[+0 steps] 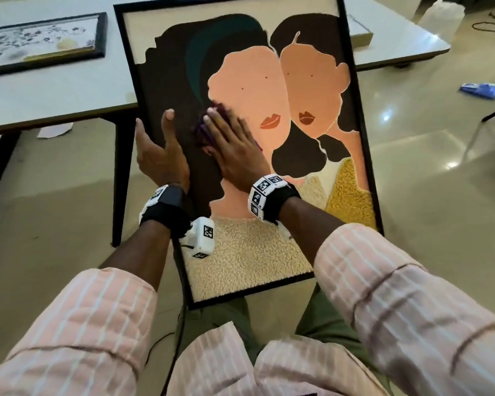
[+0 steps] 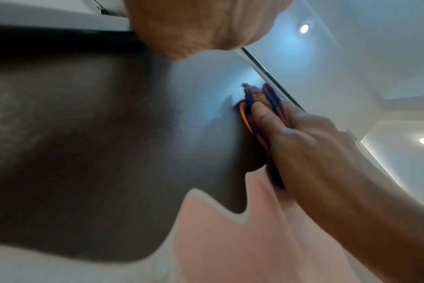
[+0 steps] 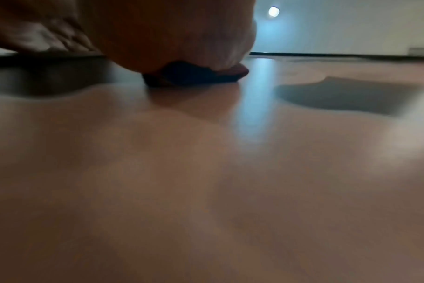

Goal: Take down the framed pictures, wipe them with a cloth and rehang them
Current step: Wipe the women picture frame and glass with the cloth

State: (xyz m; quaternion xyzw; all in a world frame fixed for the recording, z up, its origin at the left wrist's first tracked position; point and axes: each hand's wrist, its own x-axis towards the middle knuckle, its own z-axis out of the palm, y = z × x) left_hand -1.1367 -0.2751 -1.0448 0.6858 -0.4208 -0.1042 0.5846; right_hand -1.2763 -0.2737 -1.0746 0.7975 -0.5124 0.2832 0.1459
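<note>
Glass of a large black-framed picture (image 1: 312,90) fills the middle of the head view, tilted back with its bottom edge on the person's lap and its top edge toward 12 o'clock over the white table (image 1: 69,90). The artwork shows two faceless peach figures with dark hair.

The right hand (image 1: 235,147) lies flat on the glass, fingers straight and together, pressing a dark purple-and-orange cloth (image 1: 209,124) against it; the cloth peeks out past the fingertips at 11 o'clock of the hand. The left wrist view shows the same cloth (image 2: 254,107) sandwiched between the fingers (image 2: 266,116) and the glass.

The left hand (image 1: 157,150) grips the frame's left edge at about 9 o'clock of the picture, thumb laid over the front and the fingers wrapped behind the rim.

A second framed picture (image 1: 40,41), a pale floral print in a dark frame, lies flat on the table at 10 o'clock. A blue wrapper (image 1: 482,90) sits on the shiny floor at 3 o'clock.
</note>
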